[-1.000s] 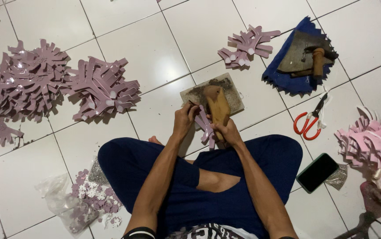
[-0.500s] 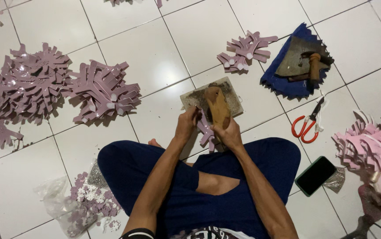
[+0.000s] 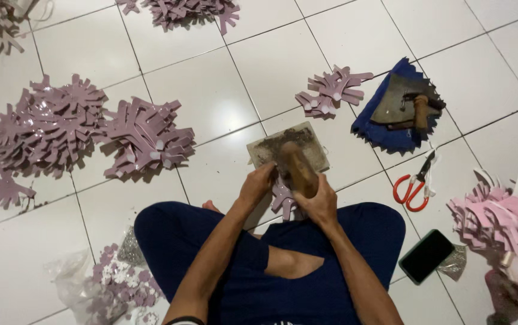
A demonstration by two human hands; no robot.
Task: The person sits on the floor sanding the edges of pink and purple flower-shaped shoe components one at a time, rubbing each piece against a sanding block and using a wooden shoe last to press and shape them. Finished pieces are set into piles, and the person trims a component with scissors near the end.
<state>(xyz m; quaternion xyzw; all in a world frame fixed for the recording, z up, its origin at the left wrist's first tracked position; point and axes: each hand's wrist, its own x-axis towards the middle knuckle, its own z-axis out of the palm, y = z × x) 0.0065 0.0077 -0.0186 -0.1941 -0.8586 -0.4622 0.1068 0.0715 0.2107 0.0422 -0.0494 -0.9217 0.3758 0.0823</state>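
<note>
I sit cross-legged on a white tiled floor. My right hand (image 3: 318, 201) grips a wooden-handled tool (image 3: 298, 168) whose head rests on a worn square block (image 3: 314, 147). My left hand (image 3: 257, 183) pinches a mauve cut-out piece (image 3: 283, 201) that hangs between both hands at the block's near edge. The part of the piece under the tool is hidden.
Heaps of mauve cut-outs (image 3: 84, 132) lie to the left, a small heap (image 3: 331, 90) behind the block, more at the top (image 3: 186, 9). A blue cloth with metal tools (image 3: 400, 114), red-handled scissors (image 3: 414, 183), a dark phone (image 3: 426, 256), pink pieces (image 3: 493, 216) lie right. A plastic bag of small shapes (image 3: 108, 289) is near left.
The hands and tool stay over the block with only a slight shift. The view has tilted, bringing the far heap of cut-outs into sight at the top.
</note>
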